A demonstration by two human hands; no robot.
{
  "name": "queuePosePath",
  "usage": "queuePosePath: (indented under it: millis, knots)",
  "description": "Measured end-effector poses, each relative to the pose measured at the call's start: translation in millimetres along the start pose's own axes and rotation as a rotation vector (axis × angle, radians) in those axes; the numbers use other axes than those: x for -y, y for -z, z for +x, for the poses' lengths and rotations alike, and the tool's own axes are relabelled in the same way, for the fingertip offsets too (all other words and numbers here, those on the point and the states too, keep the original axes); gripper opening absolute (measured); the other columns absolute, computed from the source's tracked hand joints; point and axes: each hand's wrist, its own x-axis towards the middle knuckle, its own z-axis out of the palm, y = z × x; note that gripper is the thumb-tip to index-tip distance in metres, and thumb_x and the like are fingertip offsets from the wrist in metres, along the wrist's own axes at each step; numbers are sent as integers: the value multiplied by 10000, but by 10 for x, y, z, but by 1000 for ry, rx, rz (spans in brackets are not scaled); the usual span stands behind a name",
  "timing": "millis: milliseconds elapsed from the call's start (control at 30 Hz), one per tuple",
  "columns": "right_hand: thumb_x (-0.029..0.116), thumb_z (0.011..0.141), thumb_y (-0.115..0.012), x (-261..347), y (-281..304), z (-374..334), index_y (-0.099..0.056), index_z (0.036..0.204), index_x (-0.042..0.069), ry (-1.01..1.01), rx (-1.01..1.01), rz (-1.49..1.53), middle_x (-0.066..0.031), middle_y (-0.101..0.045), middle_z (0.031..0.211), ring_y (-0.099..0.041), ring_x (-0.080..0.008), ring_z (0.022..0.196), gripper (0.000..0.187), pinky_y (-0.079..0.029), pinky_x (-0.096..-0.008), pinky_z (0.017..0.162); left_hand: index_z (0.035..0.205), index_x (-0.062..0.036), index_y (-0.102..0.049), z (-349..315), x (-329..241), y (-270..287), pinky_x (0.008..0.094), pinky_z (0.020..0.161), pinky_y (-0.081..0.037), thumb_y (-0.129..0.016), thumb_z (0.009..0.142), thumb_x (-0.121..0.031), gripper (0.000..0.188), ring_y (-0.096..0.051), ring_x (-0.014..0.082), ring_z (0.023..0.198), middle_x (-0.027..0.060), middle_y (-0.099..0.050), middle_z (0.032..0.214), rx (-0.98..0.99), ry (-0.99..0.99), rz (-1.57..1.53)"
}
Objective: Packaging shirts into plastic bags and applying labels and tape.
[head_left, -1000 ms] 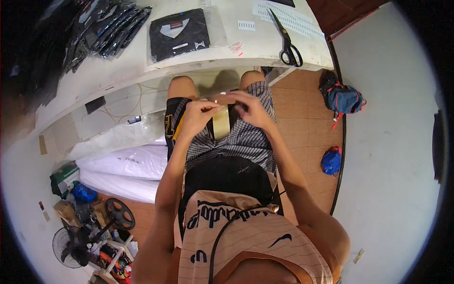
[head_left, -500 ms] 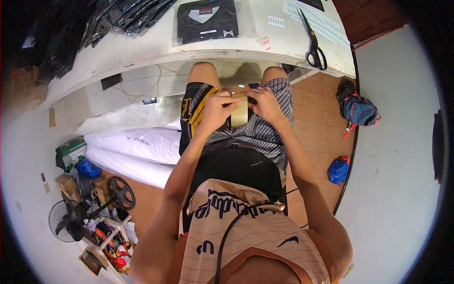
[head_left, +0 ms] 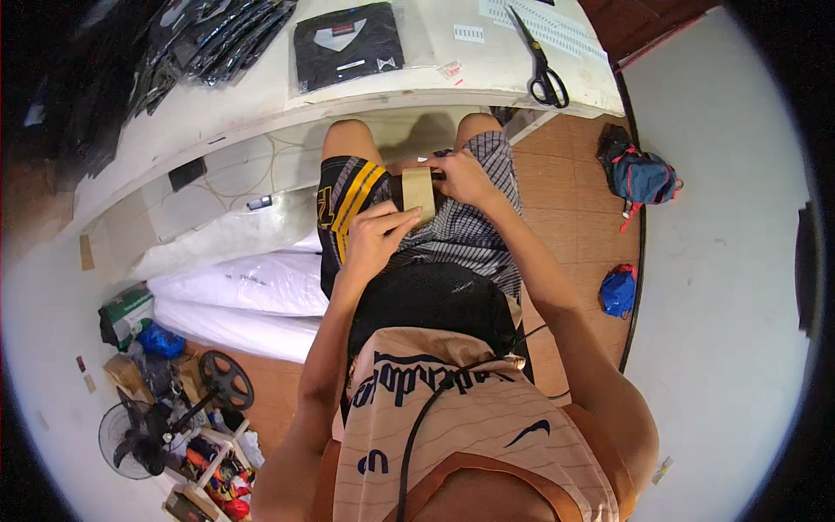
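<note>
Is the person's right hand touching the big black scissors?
Apart. The head view shows it: the scissors lie on the white table, while the right hand is over the lap, well clear.

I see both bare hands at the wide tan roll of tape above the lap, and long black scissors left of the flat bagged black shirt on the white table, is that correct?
Not quite: the head view shows the long black scissors right of the flat bagged black shirt on the white table. The left hand and right hand are at the wide tan roll of tape.
</note>
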Motion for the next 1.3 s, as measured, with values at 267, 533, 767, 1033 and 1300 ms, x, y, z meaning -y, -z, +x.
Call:
queuePosePath:
  millis: [267,533,767,1033,1300]
  knots:
    - [-21,699,-612,-227,705,-59,-679,992,41,27,-623,115,-206,-637,831,-604,-345,732,307,-481,-409,737,1045,-52,-694,-254,-21,92,308,539,-412,-723,768,-60,279,-502,205,586,92,-512,676,103,-33,158]
    - [118,695,-660,-1025,1318,98,-660,986,-34,-547,-784,-122,-251,-627,929,-614,-401,842,329,-494,-447,777,1067,-94,-694,-183,-63,98,334,576,-458,-730,754,-94,315,-555,216,611,72,-523,705,121,-83,194]
    - [208,725,-672,-1129,1468,126,-648,844,-35,-665,-567,-57,-254,-640,853,-620,-406,817,272,-496,-454,734,1095,-111,-684,-263,-52,90,339,608,-483,-743,746,-129,354,-589,235,658,78,-534,748,126,-62,146]
    - [46,840,-653,-603,1631,-408,-590,976,-7,-289,-737,916,-27,-611,823,-569,-85,687,159,-438,-206,618,1114,-100,-671,-298,-60,141,354,610,-490,-699,806,-163,316,-592,274,667,112,-566,813,185,-35,199]
    - [277,728,-760,-334,1119,-1604,-559,741,14,-441,-70,1095,16,-476,558,-382,-37,396,331,-249,-205,371,1146,-153,-665,-268,60,103,321,596,-483,-703,796,-167,352,-559,199,645,54,-531,788,151,-77,202]
